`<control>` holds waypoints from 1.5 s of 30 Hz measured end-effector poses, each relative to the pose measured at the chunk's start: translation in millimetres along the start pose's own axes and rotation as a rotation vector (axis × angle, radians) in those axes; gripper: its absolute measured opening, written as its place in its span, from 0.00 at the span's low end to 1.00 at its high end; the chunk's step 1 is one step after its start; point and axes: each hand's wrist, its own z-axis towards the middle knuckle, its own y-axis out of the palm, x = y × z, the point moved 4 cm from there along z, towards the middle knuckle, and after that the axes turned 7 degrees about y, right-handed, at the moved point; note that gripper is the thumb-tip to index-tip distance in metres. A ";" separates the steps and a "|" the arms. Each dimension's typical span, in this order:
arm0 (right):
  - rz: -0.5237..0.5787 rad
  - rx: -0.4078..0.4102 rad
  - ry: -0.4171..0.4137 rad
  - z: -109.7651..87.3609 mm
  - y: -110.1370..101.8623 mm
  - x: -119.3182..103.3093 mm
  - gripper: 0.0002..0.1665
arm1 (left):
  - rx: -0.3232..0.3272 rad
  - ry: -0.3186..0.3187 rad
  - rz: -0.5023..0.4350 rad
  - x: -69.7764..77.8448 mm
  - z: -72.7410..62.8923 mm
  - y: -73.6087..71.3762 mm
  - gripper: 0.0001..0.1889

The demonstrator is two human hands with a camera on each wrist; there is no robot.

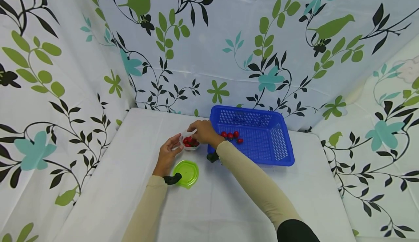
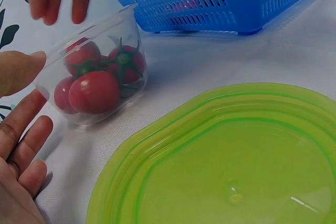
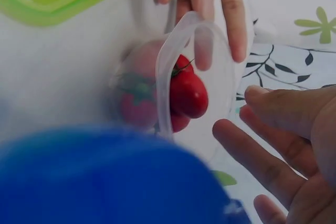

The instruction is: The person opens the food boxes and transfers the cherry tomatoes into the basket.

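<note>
A small clear plastic container (image 2: pixel 137 51) with several red tomatoes (image 2: pixel 94 92) in it stands on the white table, left of the blue basket. My left hand (image 1: pixel 167 154) is at its left side, thumb and fingers fairly straight, touching it around the rim. Over the container is my right hand (image 1: pixel 202 131), fingers spread and nothing between them in the right wrist view, the tomatoes (image 3: pixel 189 94) just beyond its fingertips. A green lid (image 1: pixel 186 173) lies flat on the table, close to my left wrist.
The blue plastic basket (image 1: pixel 278 140) sits under my right forearm, several tomatoes (image 1: pixel 230 136) gathered at its left side. White table (image 1: pixel 235 202) spreads in front of it. Patterned curtains (image 1: pixel 196 45) hang around the back and sides.
</note>
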 end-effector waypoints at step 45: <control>0.071 -0.064 0.086 17.4 34.6 -13.6 0.15 | 0.017 -0.012 0.012 1.8 -1.2 0.8 0.30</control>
